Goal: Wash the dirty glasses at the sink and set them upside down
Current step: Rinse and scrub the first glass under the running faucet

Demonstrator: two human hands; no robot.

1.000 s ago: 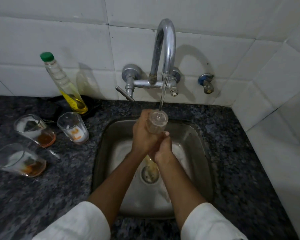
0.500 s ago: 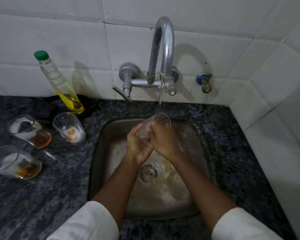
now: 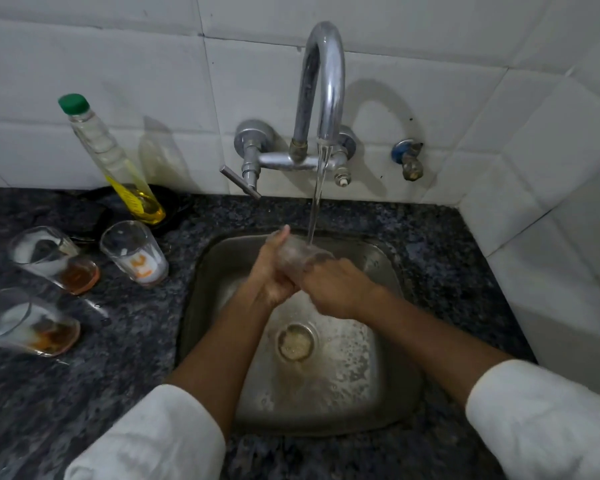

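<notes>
1. The left hand (image 3: 274, 271) is closed around the glass (image 3: 300, 256), thumb pointing up along the glass's far side and palm wrapped about its lower end.
2. The right hand (image 3: 336, 289) lies just right of the glass with its fingers curled against the glass wall; whether any finger is inside the rim cannot be told, as the glass is blurred.
3. The glass lies between the two hands, above the sink (image 3: 388, 271) basin. Its long axis is tilted, running from the left palm up and right toward the water stream (image 3: 316, 209), which meets it near the upper end.
4. Both hands touch the glass; the left carries it, so the left is judged the better placed to turn it over.
5. Both forearms reach in from the near edge and converge over the drain (image 3: 296, 342).
6. Three dirty glasses (image 3: 134, 252) stand or lean on the desk (image 3: 118, 341) left of the sink, near a bottle (image 3: 115, 161). No washed glass is seen set upside down.
</notes>
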